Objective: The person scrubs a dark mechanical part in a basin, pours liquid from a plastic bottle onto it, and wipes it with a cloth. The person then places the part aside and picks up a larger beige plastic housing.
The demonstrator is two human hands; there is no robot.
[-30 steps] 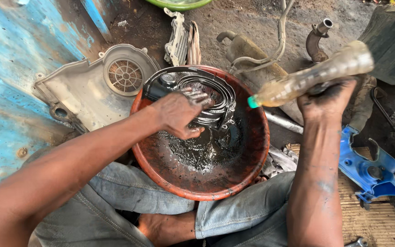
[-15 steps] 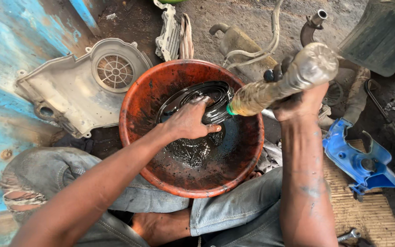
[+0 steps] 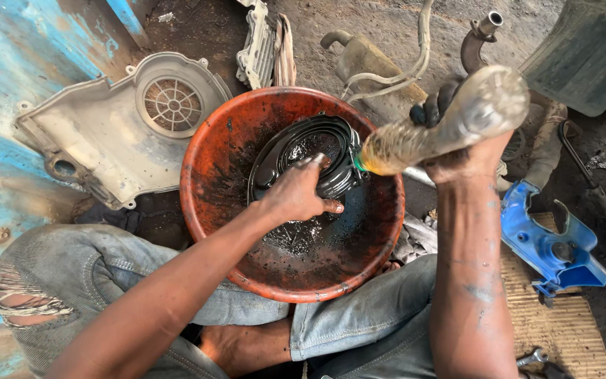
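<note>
- Black, oil-wet round metal engine cover (image 3: 317,158): lies tilted against the far inner wall of the round orange-red plastic basin (image 3: 208,175), which sits on the ground between the person's knees
- Left hand (image 3: 296,196): laid on the near edge of the black cover, fingers (image 3: 310,163) curled over its rim and thumb spread toward the basin's middle (gripping, not flat)
- Right hand (image 3: 468,158): closed around a clear plastic bottle of yellowish liquid (image 3: 450,123), held nearly level with its mouth directed down at the black cover; whether liquid is running cannot be told
- Basin floor: coated with dark, glistening oily residue
- Pale grey cast engine casing with a round grille (image 3: 120,126): on the ground just left of the basin, against a blue painted surface (image 3: 8,84)
- Blue plastic part (image 3: 548,245): on the ground to the right, well apart from the basin
- Worn grey jeans (image 3: 64,281): on the person's folded legs, below the basin
</note>
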